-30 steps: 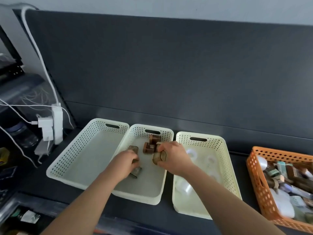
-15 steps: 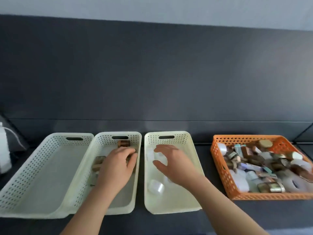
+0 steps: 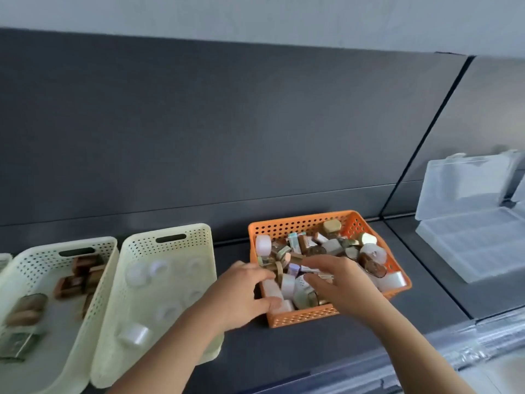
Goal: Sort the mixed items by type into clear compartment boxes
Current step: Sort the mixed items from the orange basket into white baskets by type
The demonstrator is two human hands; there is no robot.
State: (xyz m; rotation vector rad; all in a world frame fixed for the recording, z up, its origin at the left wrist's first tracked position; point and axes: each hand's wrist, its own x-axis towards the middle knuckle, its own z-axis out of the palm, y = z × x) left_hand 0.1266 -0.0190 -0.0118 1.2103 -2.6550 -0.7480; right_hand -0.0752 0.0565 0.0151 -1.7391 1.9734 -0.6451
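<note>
Over the orange basket (image 3: 301, 317) of mixed jars (image 3: 372, 253), right hand (image 3: 342, 284) spread loosely, left hand (image 3: 245, 294) curled at its near-left corner — whether it gripped anything was unclear

A dark grey partition panel (image 3: 227, 123) backs the dark desk surface (image 3: 426, 302), with a pale wall (image 3: 255, 15) above.

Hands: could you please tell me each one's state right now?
Left hand: cannot tell, fingers in the orange basket.
Right hand: open, above the mixed items.
</note>
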